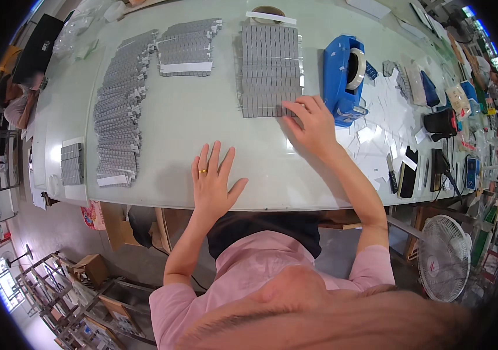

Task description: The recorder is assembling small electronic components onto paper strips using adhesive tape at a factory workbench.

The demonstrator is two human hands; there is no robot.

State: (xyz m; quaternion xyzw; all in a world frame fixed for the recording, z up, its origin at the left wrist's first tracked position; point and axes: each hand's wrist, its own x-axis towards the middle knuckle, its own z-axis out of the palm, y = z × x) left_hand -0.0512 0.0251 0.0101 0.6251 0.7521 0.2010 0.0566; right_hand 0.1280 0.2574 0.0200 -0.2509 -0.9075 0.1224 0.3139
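Note:
My left hand [213, 178] lies flat on the pale tabletop, its fingers spread and a ring on one of them. It holds nothing. My right hand [314, 127] is at the near right corner of a block of grey strips [269, 64] laid side by side in columns. Its thumb and forefinger close on a small darker grey piece at that corner, partly hidden by the fingertips. Just right of the block stands a blue tape dispenser [335, 76] with a roll of tape in it.
Left on the table [173, 128] are a long row of stacked grey strips [118, 111], a shorter stack [185, 49] and a small grey block [72, 164]. White paper scraps [380, 125], a knife [391, 174] and a phone [408, 173] lie right. A fan [444, 258] stands below.

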